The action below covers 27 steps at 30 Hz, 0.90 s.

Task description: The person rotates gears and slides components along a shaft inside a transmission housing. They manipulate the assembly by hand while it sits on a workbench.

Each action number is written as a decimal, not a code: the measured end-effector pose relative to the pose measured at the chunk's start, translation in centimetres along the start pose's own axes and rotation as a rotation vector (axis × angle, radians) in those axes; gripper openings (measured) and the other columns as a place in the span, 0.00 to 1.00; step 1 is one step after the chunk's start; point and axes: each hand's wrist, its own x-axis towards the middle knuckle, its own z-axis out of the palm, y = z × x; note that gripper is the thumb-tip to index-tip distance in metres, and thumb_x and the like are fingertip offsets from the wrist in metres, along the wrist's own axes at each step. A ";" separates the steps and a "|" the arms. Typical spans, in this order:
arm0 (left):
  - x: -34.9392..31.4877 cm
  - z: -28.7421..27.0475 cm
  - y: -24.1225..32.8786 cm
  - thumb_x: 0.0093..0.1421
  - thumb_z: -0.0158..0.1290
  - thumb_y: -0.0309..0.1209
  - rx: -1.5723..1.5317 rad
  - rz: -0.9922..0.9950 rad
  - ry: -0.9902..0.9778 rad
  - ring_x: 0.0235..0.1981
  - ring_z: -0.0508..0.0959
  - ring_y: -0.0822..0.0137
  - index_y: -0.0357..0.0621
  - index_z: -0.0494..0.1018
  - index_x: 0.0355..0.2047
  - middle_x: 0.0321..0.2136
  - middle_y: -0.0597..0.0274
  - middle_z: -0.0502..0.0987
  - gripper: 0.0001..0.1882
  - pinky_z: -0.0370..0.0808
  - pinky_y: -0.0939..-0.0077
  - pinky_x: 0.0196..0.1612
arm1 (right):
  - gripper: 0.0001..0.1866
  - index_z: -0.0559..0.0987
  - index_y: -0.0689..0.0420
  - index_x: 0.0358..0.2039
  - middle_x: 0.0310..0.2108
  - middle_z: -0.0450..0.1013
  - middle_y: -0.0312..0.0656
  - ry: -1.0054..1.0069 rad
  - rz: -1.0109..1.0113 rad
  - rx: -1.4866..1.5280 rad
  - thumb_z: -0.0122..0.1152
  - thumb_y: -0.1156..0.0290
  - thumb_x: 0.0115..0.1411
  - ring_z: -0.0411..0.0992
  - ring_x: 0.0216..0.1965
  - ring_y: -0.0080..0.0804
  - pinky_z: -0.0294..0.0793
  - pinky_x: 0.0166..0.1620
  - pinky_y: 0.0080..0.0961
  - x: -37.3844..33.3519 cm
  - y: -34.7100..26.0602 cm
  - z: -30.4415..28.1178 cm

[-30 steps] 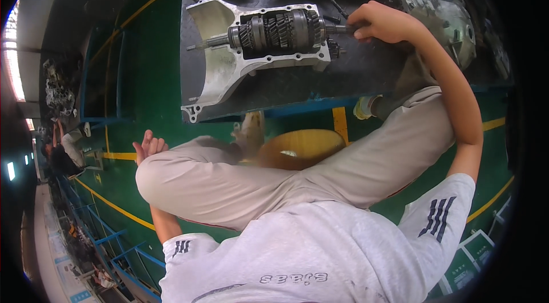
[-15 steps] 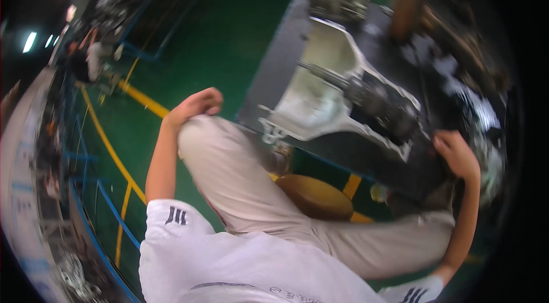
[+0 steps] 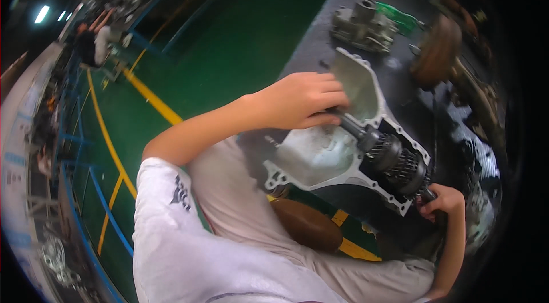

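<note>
Between left grip (image 3: 313, 98) and right grip (image 3: 445, 200), gear shaft (image 3: 392, 159)

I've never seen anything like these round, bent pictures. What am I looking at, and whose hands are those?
There is no robot here: these are a person's own bare hands. A camera on their head looks down, and its very wide lens bends straight edges. On the dark table lies an open, pale metal housing. The left hand and right hand hold opposite ends of a shaft with gears, in or just above that housing. Beyond sits a smaller metal part, beside something green.
</note>
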 end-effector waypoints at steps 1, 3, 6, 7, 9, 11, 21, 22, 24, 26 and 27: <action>0.0 0.6 -0.8 0.61 0.67 0.37 -0.011 0.027 -0.020 0.40 0.77 0.55 0.42 0.77 0.44 0.37 0.60 0.77 0.16 0.76 0.62 0.41 | 0.13 0.79 0.63 0.38 0.21 0.73 0.38 -0.021 0.081 0.162 0.74 0.72 0.59 0.72 0.20 0.29 0.72 0.24 0.28 -0.4 0.0 0.3; 0.2 0.4 -0.6 0.57 0.69 0.35 -0.021 0.008 -0.101 0.35 0.77 0.53 0.40 0.76 0.42 0.33 0.57 0.76 0.18 0.76 0.61 0.37 | 0.10 0.80 0.58 0.36 0.18 0.67 0.30 -0.135 0.201 -0.009 0.72 0.68 0.63 0.63 0.17 0.19 0.61 0.19 0.23 1.6 -0.4 -1.7; 0.6 0.3 -2.0 0.52 0.68 0.35 -0.041 0.077 -0.095 0.30 0.74 0.51 0.38 0.76 0.35 0.28 0.55 0.73 0.16 0.71 0.60 0.32 | 0.09 0.80 0.58 0.35 0.17 0.67 0.29 -0.226 0.227 -0.031 0.67 0.66 0.69 0.60 0.15 0.16 0.54 0.18 0.21 2.0 -1.5 -1.7; 1.1 -0.3 -2.3 0.53 0.69 0.37 0.000 0.103 -0.146 0.30 0.74 0.53 0.42 0.75 0.34 0.27 0.57 0.71 0.16 0.72 0.61 0.32 | 0.09 0.80 0.58 0.34 0.16 0.66 0.29 -0.204 0.198 -0.058 0.67 0.66 0.69 0.60 0.15 0.16 0.54 0.18 0.21 1.7 -1.7 -1.3; 1.5 0.0 -3.1 0.50 0.69 0.37 -0.020 0.142 -0.093 0.29 0.72 0.54 0.42 0.75 0.30 0.26 0.58 0.70 0.16 0.69 0.62 0.30 | 0.11 0.81 0.59 0.34 0.17 0.66 0.29 -0.132 0.122 -0.122 0.66 0.65 0.68 0.60 0.14 0.17 0.54 0.17 0.21 1.1 -1.9 -0.7; 1.0 1.1 -3.8 0.49 0.69 0.37 -0.052 0.135 -0.034 0.27 0.70 0.55 0.41 0.76 0.29 0.25 0.59 0.70 0.16 0.67 0.62 0.28 | 0.12 0.82 0.61 0.32 0.17 0.69 0.32 -0.001 0.100 -0.169 0.66 0.64 0.66 0.64 0.16 0.21 0.62 0.20 0.26 0.6 -1.9 0.2; -1.0 3.1 -2.9 0.53 0.68 0.38 -0.194 -0.099 0.079 0.23 0.66 0.55 0.34 0.74 0.28 0.21 0.56 0.66 0.19 0.62 0.64 0.26 | 0.10 0.81 0.64 0.32 0.25 0.75 0.59 0.605 -0.166 -0.781 0.66 0.69 0.58 0.73 0.30 0.61 0.72 0.36 0.46 -0.5 -2.3 4.6; -0.9 3.2 -2.9 0.54 0.67 0.38 -0.200 -0.111 0.067 0.23 0.67 0.56 0.34 0.74 0.28 0.21 0.56 0.66 0.19 0.62 0.64 0.26 | 0.09 0.81 0.64 0.30 0.25 0.76 0.59 0.598 -0.148 -0.765 0.65 0.70 0.56 0.75 0.31 0.60 0.74 0.37 0.47 -0.5 -2.7 4.6; -0.9 3.0 -2.9 0.54 0.67 0.39 -0.218 -0.129 0.058 0.23 0.67 0.56 0.35 0.74 0.27 0.21 0.56 0.66 0.18 0.62 0.64 0.26 | 0.09 0.81 0.65 0.29 0.26 0.77 0.58 0.582 -0.121 -0.750 0.63 0.71 0.55 0.76 0.32 0.60 0.75 0.38 0.48 -0.8 -3.2 4.7; -0.7 2.8 -2.9 0.57 0.66 0.42 -0.220 -0.124 0.054 0.21 0.66 0.57 0.35 0.74 0.25 0.19 0.57 0.67 0.20 0.62 0.65 0.24 | 0.08 0.80 0.64 0.28 0.24 0.76 0.58 0.565 -0.080 -0.748 0.63 0.71 0.54 0.76 0.31 0.59 0.75 0.37 0.47 -0.8 -3.6 4.6; -0.8 2.8 -3.0 0.57 0.66 0.42 -0.233 -0.134 0.047 0.21 0.66 0.57 0.35 0.74 0.25 0.19 0.57 0.67 0.20 0.62 0.65 0.24 | 0.08 0.80 0.64 0.28 0.24 0.76 0.58 0.551 -0.071 -0.740 0.63 0.71 0.54 0.76 0.31 0.59 0.75 0.37 0.47 -0.9 -3.8 4.5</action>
